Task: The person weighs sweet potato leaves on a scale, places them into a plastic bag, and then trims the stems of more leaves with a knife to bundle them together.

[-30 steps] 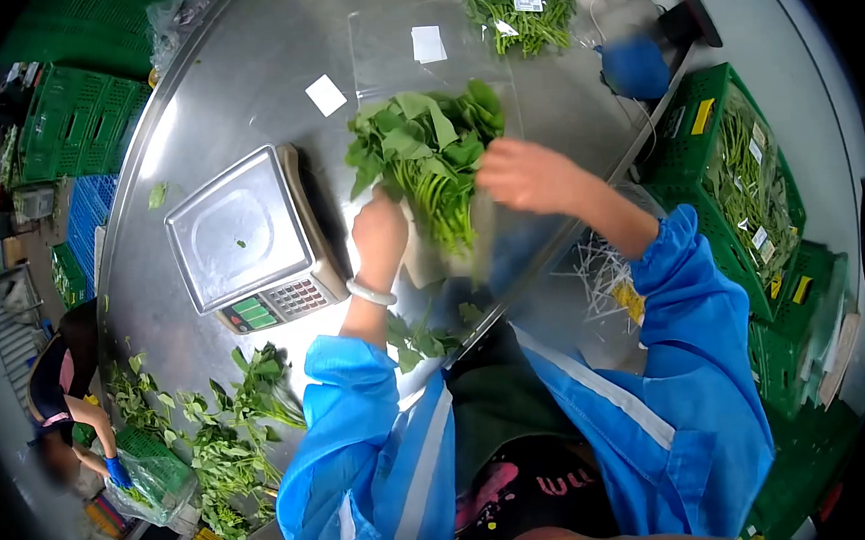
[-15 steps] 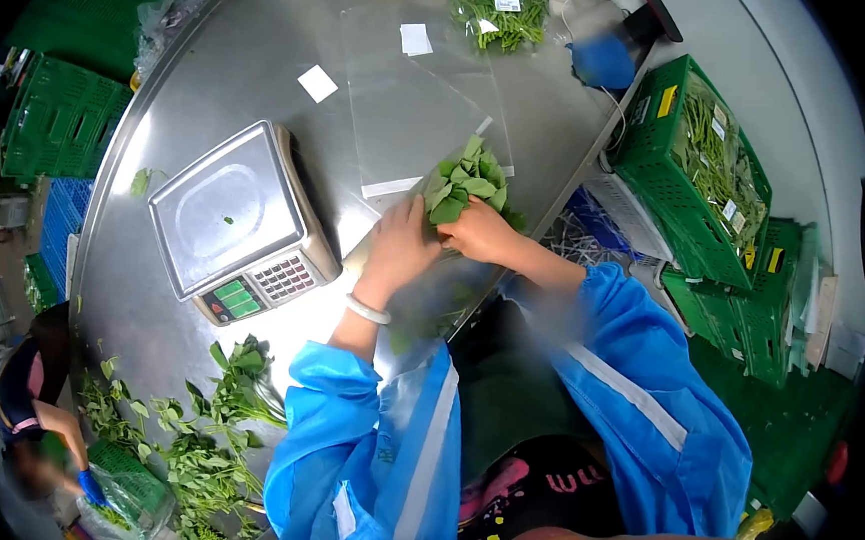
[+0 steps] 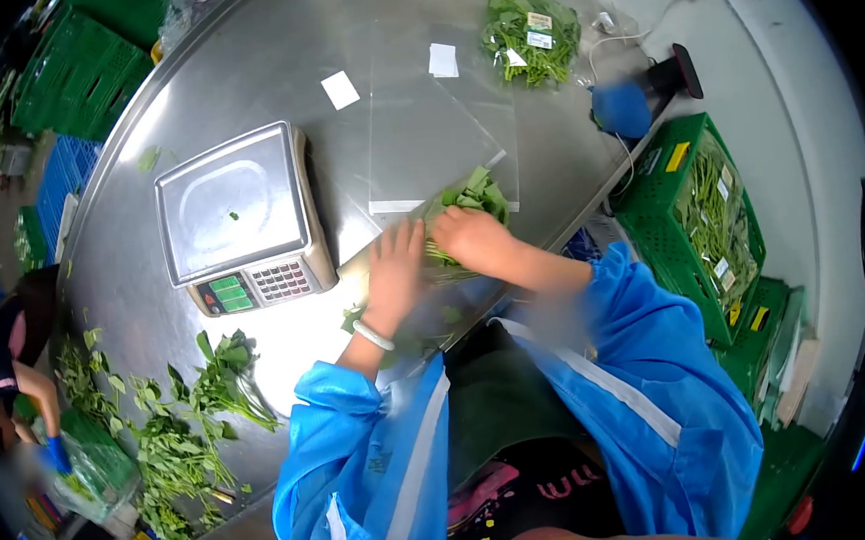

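Note:
A bunch of leafy greens (image 3: 484, 194) lies on the metal table, apparently in or on a clear plastic bag (image 3: 441, 281), stems towards me. My right hand (image 3: 470, 235) is closed over the stems just below the leaves. Beside it, my left hand (image 3: 395, 273), slightly blurred, lies with fingers stretched out along the left side of the bag. What is under its palm is hidden. More flat clear bags (image 3: 423, 130) are spread beyond the greens. To the left stands a digital scale (image 3: 238, 208) with a tiny leaf scrap on its pan.
Loose greens (image 3: 179, 448) lie at the table's (image 3: 238, 63) lower left. White labels (image 3: 340, 90) and a packed bag of greens (image 3: 535, 37) are farther back. A green crate (image 3: 663, 194) of bagged greens stands right. Another person (image 3: 23, 369) works at far left.
My left hand has come away from the bunch to the left, its fingers straightening. My right hand has moved over the stems, covering more of the leaves. The view has shifted slightly.

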Tool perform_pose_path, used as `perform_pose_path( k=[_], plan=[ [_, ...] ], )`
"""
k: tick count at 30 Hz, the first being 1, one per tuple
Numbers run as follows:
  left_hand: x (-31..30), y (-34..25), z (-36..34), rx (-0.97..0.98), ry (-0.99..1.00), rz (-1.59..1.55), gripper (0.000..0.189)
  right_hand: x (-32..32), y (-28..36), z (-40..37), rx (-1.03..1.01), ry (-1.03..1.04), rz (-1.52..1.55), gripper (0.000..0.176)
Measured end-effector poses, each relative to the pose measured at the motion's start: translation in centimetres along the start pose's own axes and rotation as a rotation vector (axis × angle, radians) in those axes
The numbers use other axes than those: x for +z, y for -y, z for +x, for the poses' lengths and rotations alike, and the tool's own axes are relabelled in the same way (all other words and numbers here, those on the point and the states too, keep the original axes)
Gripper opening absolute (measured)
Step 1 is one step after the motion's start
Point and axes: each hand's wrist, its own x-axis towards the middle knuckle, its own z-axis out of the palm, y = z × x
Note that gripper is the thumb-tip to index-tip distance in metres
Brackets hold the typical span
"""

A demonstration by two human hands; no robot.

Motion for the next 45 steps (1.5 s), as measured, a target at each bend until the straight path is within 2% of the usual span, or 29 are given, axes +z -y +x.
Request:
perform_pose_path(
  k=[2,4,5,7,8,9,11,12,13,15,16,17,19,23,25,26,27,29,31,33,34,36,37,38,40,41,43,45],
  plan=[
    [-0.5,-0.3,0.3,-0.023,0.011,-0.035,0.097,1.1,-2.4,-1.0,0.0,0.055,0.066,0.012],
    [-0.5,-0.8,0.6,-0.032,-0.018,-0.047,0.097,1.8,-4.0,-1.7,0.056,-0.049,0.309,0.011],
    [-0.6,-1.0,0.7,-0.042,-0.011,-0.052,0.097,2.0,-4.8,-1.6,0.053,-0.039,0.318,0.011],
    [-0.6,-1.0,0.9,-0.028,-0.034,-0.063,0.094,1.8,-6.0,-0.9,0.195,0.043,0.674,0.015],
    [-0.5,-1.0,0.8,-0.041,-0.031,-0.062,0.094,1.2,-6.2,-0.6,0.262,0.163,0.724,0.021],
    [-0.2,-0.8,0.8,-0.031,-0.043,-0.056,0.092,0.6,-5.8,-0.5,0.254,0.168,0.731,0.021],
    [0.6,-0.5,0.7,-0.027,-0.056,-0.05,0.09,-1.5,-3.9,-0.1,0.096,0.053,0.412,0.028],
    [1.2,-0.3,0.5,-0.017,-0.056,-0.009,0.088,-1.9,-3.2,0.5,-0.065,0.074,0.347,0.056],
    [1.7,-0.2,0.3,-0.002,-0.058,0.035,0.086,-2.2,-2.6,1.2,-0.063,0.073,0.35,0.056],
    [2.0,-0.4,0.1,-0.004,-0.053,0.057,0.084,-2.4,-1.7,2.6,-0.25,0.299,-0.13,0.088],
    [2.0,-0.4,-0.1,-0.007,-0.048,0.079,0.082,-0.3,-2.4,3.5,-0.177,0.451,-0.195,0.108],
    [1.6,-0.6,-0.1,-0.006,-0.046,0.084,0.082,1.0,-3.6,4.2,-0.086,0.542,-0.111,0.112],
    [0.6,-1.3,-0.2,-0.034,-0.118,0.075,0.08,2.3,-5.5,5.7,-0.064,0.697,0.026,0.114],
    [0.7,-1.1,-0.4,-0.039,-0.143,0.252,0.082,3.1,-7.5,7.2,-0.136,0.752,0.11,0.115],
    [-1.2,-0.4,0.4,-0.024,0.011,0.02,0.079,3.2,-9.1,8.2,-0.131,0.898,0.329,0.116],
    [-2.2,-0.4,0.8,0.037,-0.062,0.012,0.078,2.6,-9.9,8.0,-0.107,1.006,0.467,0.116],
    [-3.2,-0.7,1.0,0.042,-0.063,0.016,0.078,2.0,-10.6,7.1,-0.104,1.0,0.467,0.116],
    [-5.8,-2.3,1.3,0.203,-0.119,-0.28,0.077,-1.3,-11.0,4.1,-0.165,1.127,0.719,0.113],
    [-8.4,-4.7,1.9,0.231,-0.051,-0.322,0.073,-3.2,-10.9,-0.6,-0.159,1.081,0.905,0.111],
    [-9.3,-5.9,3.0,0.425,0.254,-0.466,0.068,-5.4,-10.0,-4.9,0.06,1.255,1.04,0.109],
    [-8.3,-5.5,4.2,0.513,0.301,-0.644,0.06,-4.9,-10.1,-7.7,0.152,1.197,1.168,0.108],
    [-4.1,-2.7,7.6,0.358,0.087,-0.759,0.046,-4.0,-10.5,-13.1,0.365,1.108,1.424,0.105],
    [-3.6,-1.8,9.8,0.222,-0.097,-0.641,0.03,-3.8,-10.7,-15.3,0.486,1.075,1.556,0.104],
    [-1.4,0.3,12.1,0.158,-0.23,-0.517,0.021,-3.6,-11.3,-17.6,0.497,1.067,1.553,0.104],
    [3.1,4.4,15.4,0.241,-0.227,-0.462,0.021,-3.1,-12.1,-21.8,0.738,0.912,1.695,0.101],
    [4.9,5.8,16.3,0.249,-0.221,-0.466,0.021,-3.2,-12.2,-22.9,0.747,0.904,1.699,0.101],
    [7.5,7.8,17.3,0.39,-0.113,-0.448,0.019,-3.4,-12.0,-24.8,0.857,0.789,1.72,0.1],
    [8.4,8.6,18.8,0.382,-0.07,-0.484,0.015,-3.1,-12.4,-25.3,0.842,0.793,1.708,0.1]
  ],
)
